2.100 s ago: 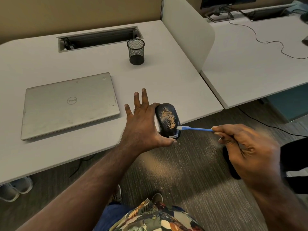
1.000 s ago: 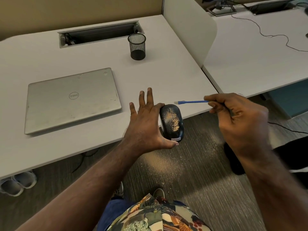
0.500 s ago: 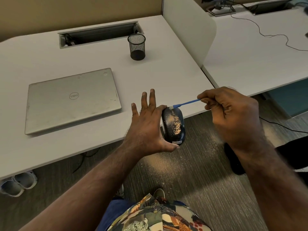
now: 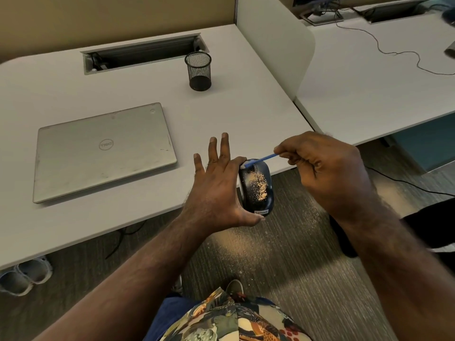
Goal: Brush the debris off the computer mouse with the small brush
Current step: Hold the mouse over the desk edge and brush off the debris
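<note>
Blue brush (image 4: pixel 264 158) pinched in right grip (image 4: pixel 327 168) | left grip (image 4: pixel 216 193) clasps mouse (image 4: pixel 257 185) | bristles on mouse

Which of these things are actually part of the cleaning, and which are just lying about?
In use:
- dusty black computer mouse
- small blue-handled brush
- left hand holding the mouse
- right hand holding the brush

Lying about:
- closed silver laptop
- black wire-mesh pen cup
</note>
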